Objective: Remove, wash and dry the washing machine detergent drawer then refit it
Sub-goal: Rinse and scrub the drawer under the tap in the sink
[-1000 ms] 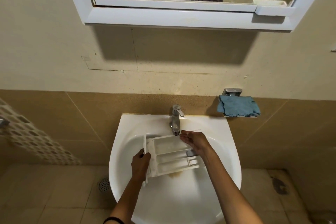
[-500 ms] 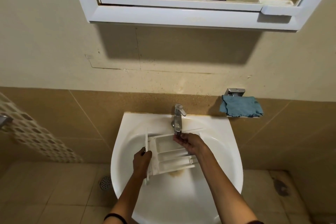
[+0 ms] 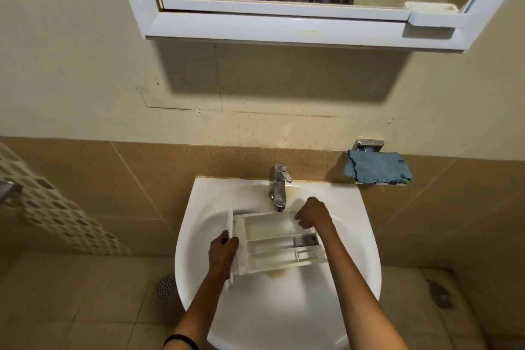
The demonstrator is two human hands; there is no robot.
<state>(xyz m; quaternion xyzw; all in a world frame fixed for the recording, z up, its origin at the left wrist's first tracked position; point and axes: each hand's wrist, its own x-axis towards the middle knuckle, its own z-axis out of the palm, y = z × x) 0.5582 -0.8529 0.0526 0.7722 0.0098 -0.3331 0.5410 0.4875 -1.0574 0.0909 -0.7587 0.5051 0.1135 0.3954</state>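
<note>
Left hand (image 3: 223, 250) grips the drawer (image 3: 272, 247); right hand (image 3: 312, 213) hangs curled above it.

White drawer (image 3: 272, 244), white sink (image 3: 284, 315), blue cloth (image 3: 376, 170), tan tiles (image 3: 113, 179).

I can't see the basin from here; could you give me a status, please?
Left hand grips detergent drawer front panel. Right hand curled over its big compartment, grip unclear. Drawer under tap, over washbasin. Nothing blocking.

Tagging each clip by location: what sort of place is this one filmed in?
Most likely a home bathroom: a white washbasin with a chrome tap, a mirrored cabinet above it, and a floor drain in the tiled floor.
</note>
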